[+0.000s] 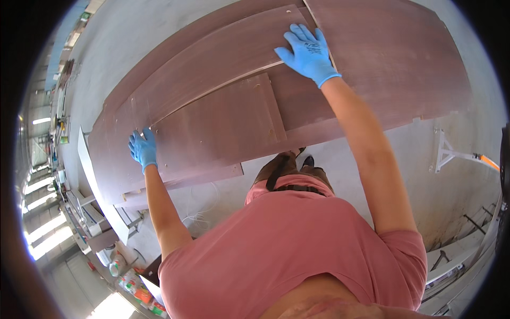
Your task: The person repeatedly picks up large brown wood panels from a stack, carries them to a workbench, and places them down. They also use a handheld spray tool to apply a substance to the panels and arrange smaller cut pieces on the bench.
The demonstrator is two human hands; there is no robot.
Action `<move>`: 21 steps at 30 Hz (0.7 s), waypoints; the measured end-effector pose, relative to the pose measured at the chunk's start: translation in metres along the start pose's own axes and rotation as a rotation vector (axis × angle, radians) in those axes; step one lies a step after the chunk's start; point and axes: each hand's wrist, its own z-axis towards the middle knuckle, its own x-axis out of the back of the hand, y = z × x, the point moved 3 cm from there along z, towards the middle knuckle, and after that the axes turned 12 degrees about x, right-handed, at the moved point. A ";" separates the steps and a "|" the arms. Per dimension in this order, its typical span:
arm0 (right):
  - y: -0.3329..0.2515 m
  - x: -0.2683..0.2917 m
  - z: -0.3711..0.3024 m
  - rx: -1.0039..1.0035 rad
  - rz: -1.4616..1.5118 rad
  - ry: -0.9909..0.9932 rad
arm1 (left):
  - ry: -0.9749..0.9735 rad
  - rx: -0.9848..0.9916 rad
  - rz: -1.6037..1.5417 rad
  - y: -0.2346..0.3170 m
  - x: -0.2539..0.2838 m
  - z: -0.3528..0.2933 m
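Gloved hands (143,150) (309,56) lie well apart, brown panels (218,117) beneath both.

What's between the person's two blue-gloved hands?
In the head view, only brown panels stretch between the left hand and the right hand; whether they overlap there, I can't tell.

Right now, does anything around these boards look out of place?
Yes: a thin white cord lies in loose loops on the floor, by the near edge of the boards. It looks stray because it isn't neatly coiled.
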 end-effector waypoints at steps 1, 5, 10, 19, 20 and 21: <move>-0.013 -0.001 0.005 0.073 0.004 0.096 | 0.108 -0.094 -0.074 0.000 0.000 -0.008; -0.115 0.008 0.025 0.274 0.166 -0.075 | 0.305 -0.486 -0.402 0.032 -0.027 -0.034; -0.310 -0.018 -0.132 1.141 0.833 -0.357 | -0.182 -0.310 -0.152 0.077 -0.036 -0.035; -0.212 0.026 -0.042 0.576 0.282 0.278 | -0.099 -0.321 -0.195 0.075 -0.030 -0.040; -0.224 0.011 -0.054 0.665 0.159 0.209 | -0.096 -0.325 -0.197 0.074 -0.030 -0.042; -0.255 -0.001 -0.083 0.943 0.041 0.257 | -0.091 -0.326 -0.207 0.077 -0.030 -0.040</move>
